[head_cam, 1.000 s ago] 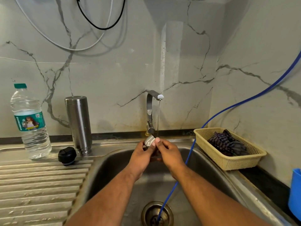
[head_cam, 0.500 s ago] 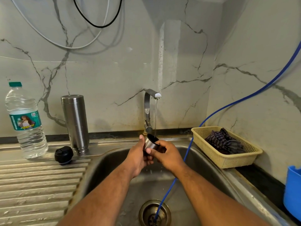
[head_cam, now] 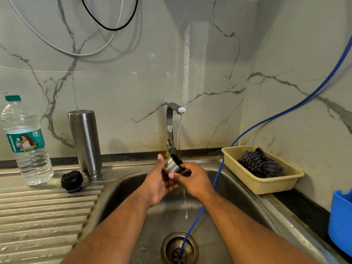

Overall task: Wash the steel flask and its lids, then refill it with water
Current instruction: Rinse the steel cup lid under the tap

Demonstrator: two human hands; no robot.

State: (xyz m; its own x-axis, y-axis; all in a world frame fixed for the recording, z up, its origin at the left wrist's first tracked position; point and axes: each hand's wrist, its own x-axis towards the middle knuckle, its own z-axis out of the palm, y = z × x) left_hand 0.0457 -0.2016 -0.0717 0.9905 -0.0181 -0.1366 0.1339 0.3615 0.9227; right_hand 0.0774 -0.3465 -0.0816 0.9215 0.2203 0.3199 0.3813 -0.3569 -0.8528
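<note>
We stand at the sink [head_cam: 122, 187]. The flask [head_cam: 85, 141] stands on the ledge left of the bowl, well apart from our hands. Over the bowl our left hand [head_cam: 158, 183] curls round the steel lid [head_cam: 171, 165], and our right hand [head_cam: 194, 181] grips its other side (its dark mouth tips up to the tap [head_cam: 170, 126]). A thin stream of water runs into it. The black lid [head_cam: 72, 181] sits just beside the flask.

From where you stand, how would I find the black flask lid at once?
Start at the steel sink; its ribbed draining board runs left. At the board's back stands the tall steel flask, and the black lid sits at its foot. It alone is small, dark and round; its neighbours are tall.
</note>
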